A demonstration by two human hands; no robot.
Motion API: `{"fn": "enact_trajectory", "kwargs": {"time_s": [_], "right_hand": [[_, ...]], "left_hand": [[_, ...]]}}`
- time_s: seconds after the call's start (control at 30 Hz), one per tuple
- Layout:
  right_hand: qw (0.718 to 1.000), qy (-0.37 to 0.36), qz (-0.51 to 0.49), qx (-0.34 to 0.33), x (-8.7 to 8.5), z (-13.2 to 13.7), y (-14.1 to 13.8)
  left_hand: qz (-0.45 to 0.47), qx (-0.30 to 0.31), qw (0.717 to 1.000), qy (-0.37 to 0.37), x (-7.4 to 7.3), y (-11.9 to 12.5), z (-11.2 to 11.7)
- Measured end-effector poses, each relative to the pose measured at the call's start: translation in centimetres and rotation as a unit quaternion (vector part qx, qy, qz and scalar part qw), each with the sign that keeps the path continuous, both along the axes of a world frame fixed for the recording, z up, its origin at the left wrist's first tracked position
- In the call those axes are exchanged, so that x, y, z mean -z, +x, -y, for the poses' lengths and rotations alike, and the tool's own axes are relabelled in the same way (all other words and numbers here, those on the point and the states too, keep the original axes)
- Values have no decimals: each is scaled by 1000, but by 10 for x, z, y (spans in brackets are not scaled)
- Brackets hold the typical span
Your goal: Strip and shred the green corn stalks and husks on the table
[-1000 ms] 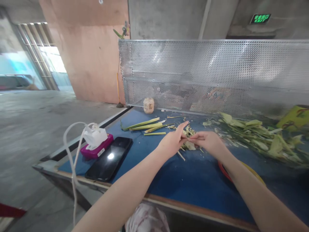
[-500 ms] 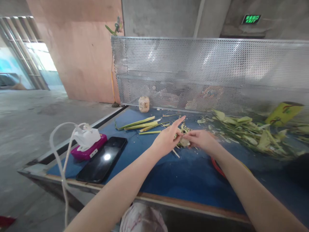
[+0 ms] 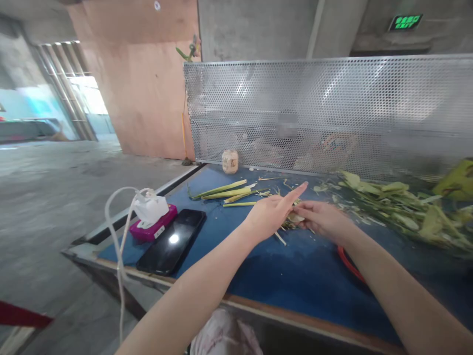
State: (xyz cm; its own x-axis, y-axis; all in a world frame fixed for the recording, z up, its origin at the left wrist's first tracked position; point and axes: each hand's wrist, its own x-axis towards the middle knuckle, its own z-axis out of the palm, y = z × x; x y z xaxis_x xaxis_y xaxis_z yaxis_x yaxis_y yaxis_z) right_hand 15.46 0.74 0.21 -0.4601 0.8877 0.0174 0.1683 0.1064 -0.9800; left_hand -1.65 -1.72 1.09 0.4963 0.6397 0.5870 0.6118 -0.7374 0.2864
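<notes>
Both my hands meet over the middle of the blue table (image 3: 295, 276). My left hand (image 3: 271, 214) has its forefinger stretched out while the other fingers pinch a small pale-green plant piece (image 3: 294, 218). My right hand (image 3: 323, 219) grips the same piece from the right, fingers curled. Thin stalk scraps (image 3: 280, 237) lie on the table just under my hands. Several trimmed green stalks (image 3: 225, 192) lie side by side to the left of my hands.
A heap of green leaves (image 3: 399, 207) covers the table's right side before a perforated metal screen (image 3: 332, 108). A black phone (image 3: 172, 241), a pink box with a white charger and cable (image 3: 150, 217), a small jar (image 3: 229, 161) and a red-rimmed basin (image 3: 347, 261) are nearby.
My hands stay together on the plant piece. My left forefinger has stretched further over the right hand. The view has swung slightly.
</notes>
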Motion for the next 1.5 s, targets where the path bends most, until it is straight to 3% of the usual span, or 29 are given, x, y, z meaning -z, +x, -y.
{"fn": "enact_trajectory", "kwargs": {"time_s": [0.13,0.23,0.33,0.5,0.83,0.93,1.07,1.17,1.5], "right_hand": [[999,31,24,3,-1,0,1],[991,97,87,12,-4,0,3],[977,157,145,14,-8,2,2],[958,197,207,34,-12,7,-2],[975,132,174,27,-4,2,-1],[982,107,153,30,-5,2,0],[982,111,148,25,-5,3,0],[980,133,149,18,-5,2,1],[972,156,176,26,-11,6,-3]], "left_hand": [[94,26,993,-61,2,0,-2],[201,61,969,-133,8,-1,-8],[247,65,947,-197,15,-1,-16],[214,51,956,-192,21,-2,-20],[119,28,989,-85,13,3,-8],[174,31,977,-123,15,5,-10],[270,51,929,-249,19,4,-16],[282,60,908,-302,19,3,-19],[232,40,934,-267,15,0,-18]]}}
